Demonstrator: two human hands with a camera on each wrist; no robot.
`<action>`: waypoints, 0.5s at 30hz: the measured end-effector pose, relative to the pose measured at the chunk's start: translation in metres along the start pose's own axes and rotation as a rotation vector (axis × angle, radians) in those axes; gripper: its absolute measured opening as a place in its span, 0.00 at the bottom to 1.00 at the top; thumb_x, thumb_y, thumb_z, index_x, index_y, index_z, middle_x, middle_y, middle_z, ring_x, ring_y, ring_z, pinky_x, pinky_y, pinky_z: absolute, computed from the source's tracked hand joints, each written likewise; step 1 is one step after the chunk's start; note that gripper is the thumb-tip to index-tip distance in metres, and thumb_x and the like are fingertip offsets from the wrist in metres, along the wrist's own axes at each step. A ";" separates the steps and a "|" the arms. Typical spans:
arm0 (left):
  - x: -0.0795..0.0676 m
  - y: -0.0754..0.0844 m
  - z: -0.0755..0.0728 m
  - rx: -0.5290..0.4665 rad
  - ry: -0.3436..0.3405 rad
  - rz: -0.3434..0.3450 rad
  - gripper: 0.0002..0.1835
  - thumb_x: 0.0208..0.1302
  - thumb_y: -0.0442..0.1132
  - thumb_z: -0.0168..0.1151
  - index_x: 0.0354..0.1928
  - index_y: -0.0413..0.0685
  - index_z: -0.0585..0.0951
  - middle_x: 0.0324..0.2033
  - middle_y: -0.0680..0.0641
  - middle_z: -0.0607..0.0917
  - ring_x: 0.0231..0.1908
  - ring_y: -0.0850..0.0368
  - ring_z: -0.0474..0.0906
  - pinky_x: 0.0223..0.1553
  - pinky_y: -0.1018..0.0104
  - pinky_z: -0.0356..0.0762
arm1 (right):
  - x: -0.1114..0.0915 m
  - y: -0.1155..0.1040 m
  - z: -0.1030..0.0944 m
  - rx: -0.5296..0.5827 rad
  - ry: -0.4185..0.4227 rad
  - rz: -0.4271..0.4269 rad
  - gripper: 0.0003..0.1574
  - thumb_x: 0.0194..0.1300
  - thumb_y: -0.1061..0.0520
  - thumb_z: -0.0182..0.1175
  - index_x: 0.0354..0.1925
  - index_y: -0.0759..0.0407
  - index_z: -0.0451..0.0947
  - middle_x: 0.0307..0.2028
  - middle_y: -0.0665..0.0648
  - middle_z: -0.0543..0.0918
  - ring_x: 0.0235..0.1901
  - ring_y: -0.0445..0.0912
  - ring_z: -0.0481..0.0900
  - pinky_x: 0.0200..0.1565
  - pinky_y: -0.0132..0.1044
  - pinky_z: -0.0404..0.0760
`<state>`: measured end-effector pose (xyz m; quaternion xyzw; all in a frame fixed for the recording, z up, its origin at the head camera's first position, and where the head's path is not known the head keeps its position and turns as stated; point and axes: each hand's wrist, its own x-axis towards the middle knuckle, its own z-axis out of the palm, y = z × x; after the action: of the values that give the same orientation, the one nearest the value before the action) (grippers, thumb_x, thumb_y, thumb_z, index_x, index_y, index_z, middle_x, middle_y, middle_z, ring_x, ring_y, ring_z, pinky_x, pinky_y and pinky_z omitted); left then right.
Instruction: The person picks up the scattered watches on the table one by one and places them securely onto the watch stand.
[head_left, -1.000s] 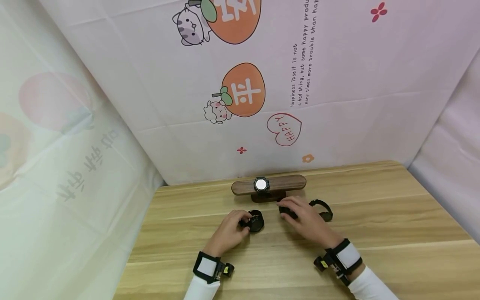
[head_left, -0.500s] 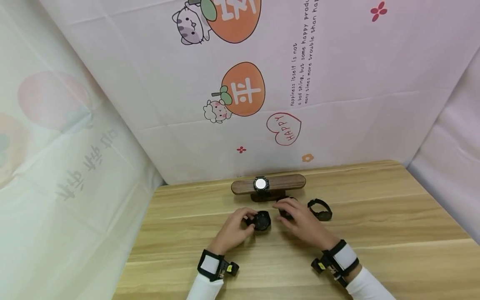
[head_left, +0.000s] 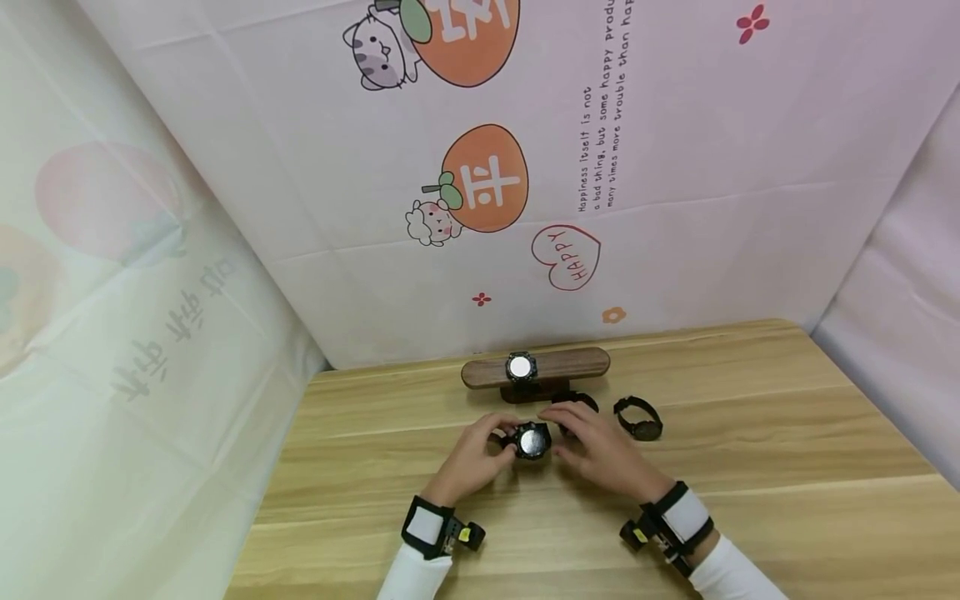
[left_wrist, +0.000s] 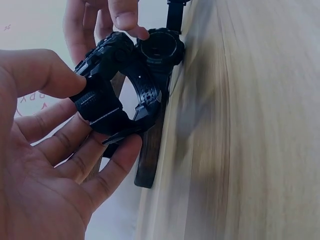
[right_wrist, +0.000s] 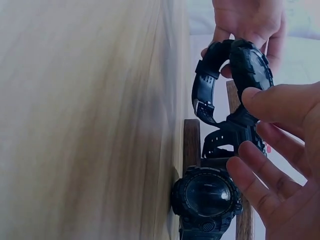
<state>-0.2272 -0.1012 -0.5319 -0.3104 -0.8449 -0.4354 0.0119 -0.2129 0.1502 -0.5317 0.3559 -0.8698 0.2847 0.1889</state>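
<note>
A black watch [head_left: 533,442] with a closed strap is pinched at its left side by my left hand [head_left: 468,457]. In the left wrist view, the left thumb presses the strap [left_wrist: 100,112] from above, with the fingers beneath. My right hand [head_left: 603,446] is close to the watch's right side, fingers loosely spread; in the right wrist view its thumb overlaps the watch case [right_wrist: 250,67]. Another black watch [head_left: 582,401] lies behind the right hand, partly hidden by it. Its round dial [right_wrist: 207,195] shows in the right wrist view.
Behind the hands stands a dark wooden watch stand [head_left: 573,364] bearing a watch [head_left: 521,367] with a bright face. A further black watch [head_left: 638,420] lies on the wooden table [head_left: 750,433] at right. White printed cloth [head_left: 337,292] rises behind the table.
My left hand has moved right with the watch, turning its face up so it now shines. The right hand has shifted slightly left, away from the watch behind it, more of which shows.
</note>
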 end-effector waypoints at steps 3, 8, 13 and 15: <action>0.001 0.002 0.001 -0.002 -0.002 0.002 0.19 0.62 0.33 0.60 0.55 0.51 0.76 0.45 0.54 0.79 0.46 0.61 0.75 0.45 0.69 0.81 | 0.000 0.000 0.002 -0.001 -0.007 -0.008 0.39 0.54 0.56 0.70 0.63 0.54 0.71 0.58 0.53 0.74 0.57 0.47 0.71 0.55 0.45 0.79; 0.000 0.005 0.001 -0.004 -0.004 -0.003 0.19 0.63 0.33 0.60 0.55 0.52 0.76 0.45 0.54 0.79 0.47 0.60 0.75 0.46 0.66 0.82 | -0.001 0.000 0.005 0.033 -0.015 -0.016 0.37 0.54 0.58 0.70 0.63 0.53 0.71 0.56 0.51 0.75 0.57 0.46 0.70 0.57 0.45 0.78; 0.000 0.006 0.001 0.003 0.007 -0.002 0.19 0.64 0.34 0.59 0.57 0.53 0.76 0.47 0.54 0.79 0.48 0.58 0.75 0.46 0.65 0.81 | -0.004 -0.001 0.006 0.046 -0.017 0.016 0.37 0.55 0.57 0.70 0.63 0.53 0.71 0.56 0.49 0.75 0.56 0.44 0.70 0.57 0.44 0.78; 0.000 0.006 0.002 0.009 0.014 0.005 0.19 0.64 0.35 0.59 0.57 0.54 0.76 0.47 0.54 0.79 0.49 0.57 0.75 0.46 0.65 0.81 | -0.005 -0.001 0.006 0.044 -0.018 0.042 0.38 0.55 0.55 0.70 0.64 0.53 0.70 0.55 0.48 0.75 0.55 0.42 0.71 0.56 0.43 0.78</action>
<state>-0.2236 -0.0969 -0.5290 -0.3093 -0.8459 -0.4339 0.0200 -0.2095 0.1483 -0.5385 0.3444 -0.8722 0.3045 0.1672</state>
